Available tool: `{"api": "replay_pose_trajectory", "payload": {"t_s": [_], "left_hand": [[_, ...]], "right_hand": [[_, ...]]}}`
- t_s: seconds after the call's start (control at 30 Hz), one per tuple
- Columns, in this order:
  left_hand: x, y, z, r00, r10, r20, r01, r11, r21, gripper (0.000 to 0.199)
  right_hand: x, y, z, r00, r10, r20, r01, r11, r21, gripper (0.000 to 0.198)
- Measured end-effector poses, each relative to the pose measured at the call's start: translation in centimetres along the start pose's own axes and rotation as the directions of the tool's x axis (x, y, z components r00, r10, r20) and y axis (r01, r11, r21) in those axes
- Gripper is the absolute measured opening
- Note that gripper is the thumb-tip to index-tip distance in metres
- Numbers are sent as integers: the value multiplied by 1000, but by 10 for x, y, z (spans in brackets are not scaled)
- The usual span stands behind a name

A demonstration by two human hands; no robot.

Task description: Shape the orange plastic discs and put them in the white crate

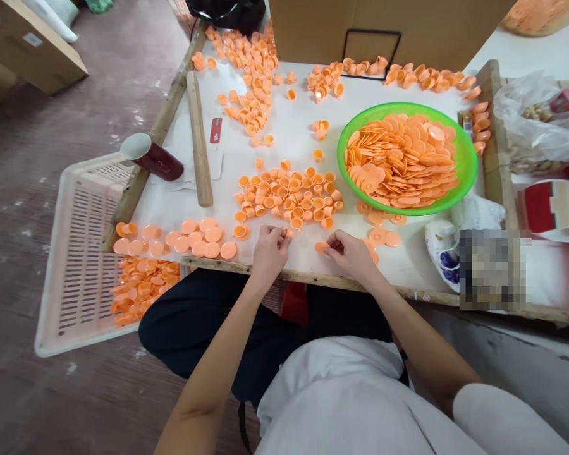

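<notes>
My left hand (269,253) is closed, its fingertips pinching a small orange plastic cup (289,233) near the table's front edge. To its right, my right hand (348,251) pinches an orange plastic disc (320,247) like a toy saucer. Cup and disc are apart. Just beyond the hands lies a cluster of small orange cups (296,199), many with their mouths up. Several loose orange discs (384,237) lie right of my right hand. A green basin (469,164) heaped with more discs stands behind them. Left of my left hand sit several disc-topped orange pieces (213,234).
A pale plastic basket (83,253) with orange pieces stands lower left. A dark red mug (159,159) lies tilted over the wooden edge near a wooden strip (198,139). More cups (256,95) spread before a cardboard box (313,31). A white-and-blue object (443,253) lies right.
</notes>
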State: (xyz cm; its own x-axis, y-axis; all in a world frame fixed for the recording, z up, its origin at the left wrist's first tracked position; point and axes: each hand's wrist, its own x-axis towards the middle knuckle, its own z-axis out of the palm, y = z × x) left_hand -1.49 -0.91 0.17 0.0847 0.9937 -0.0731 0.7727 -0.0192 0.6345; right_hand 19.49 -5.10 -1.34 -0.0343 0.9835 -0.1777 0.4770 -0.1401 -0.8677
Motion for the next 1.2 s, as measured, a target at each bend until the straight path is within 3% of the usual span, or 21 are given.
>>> {"api": "replay_pose_trajectory", "payload": {"t_s": [0.2,0.3,0.47,0.7,1.2], "left_hand": [[-11,14,-4,962,-54,266,112,972,-206,10],[-12,14,1,939,-87,333,171,958,-232,13],[-10,16,5,950,-100,297,170,960,-222,16],[-11,18,7,974,-36,223,63,991,-114,24],[-13,13,12,971,-22,238,58,988,-142,20]], "right_hand": [[0,0,0,1000,3,-6,-3,1000,-5,8],[0,0,0,1000,2,-4,-2,1000,1,9],[-1,-1,-1,1000,10,-5,-10,1000,4,10],[-1,-2,-1,1000,11,0,-11,1000,22,8],[0,-2,-1,999,14,-32,-12,998,61,8]]}}
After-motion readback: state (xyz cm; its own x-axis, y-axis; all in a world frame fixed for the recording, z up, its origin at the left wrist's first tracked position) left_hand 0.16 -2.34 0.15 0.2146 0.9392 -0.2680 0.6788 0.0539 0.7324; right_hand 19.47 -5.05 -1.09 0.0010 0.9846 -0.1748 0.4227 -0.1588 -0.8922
